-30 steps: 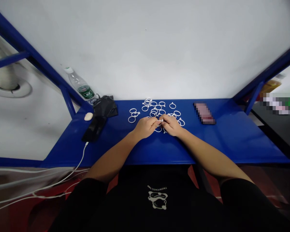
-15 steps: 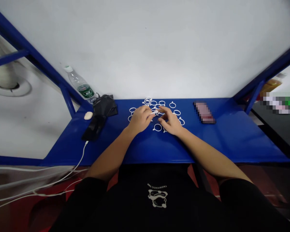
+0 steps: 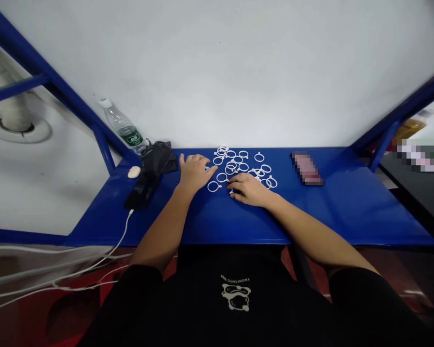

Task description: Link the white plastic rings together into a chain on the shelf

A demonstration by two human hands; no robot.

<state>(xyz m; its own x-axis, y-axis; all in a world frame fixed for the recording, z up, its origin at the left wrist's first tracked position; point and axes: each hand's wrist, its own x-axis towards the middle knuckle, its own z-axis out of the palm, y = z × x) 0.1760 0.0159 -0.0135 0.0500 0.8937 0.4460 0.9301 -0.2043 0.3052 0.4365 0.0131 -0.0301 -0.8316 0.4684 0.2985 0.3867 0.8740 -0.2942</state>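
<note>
Several thin white rings, each with a small knob on its rim, lie loosely across the blue tabletop (image 3: pixel 238 224). My left hand (image 3: pixel 195 172) is spread palm down at the left of the group, partly covering a ring. A bare white ring (image 3: pixel 213 191) lies just right of that hand. My right hand (image 3: pixel 251 189) rests low at the near side, thumb and fingers apart. The edge of another ring (image 3: pixel 231 191) shows between its thumb and fingers, mostly hidden. More rings overlap beyond the right hand, one white ring (image 3: pixel 259 161) lying apart at the back.
To the left are a tilted plastic bottle (image 3: pixel 130 136), a crumpled black bag (image 3: pixel 159 156), a black device (image 3: pixel 139 195) with a white cable, and a small cream-coloured object (image 3: pixel 133 172). A phone (image 3: pixel 307 168) lies at right. Blue frame bars (image 3: pixel 103 149) flank the table.
My hands have parted from a white piece they were handling together. The left has moved left and spread its fingers; the right has come down and slightly nearer over a ring.
</note>
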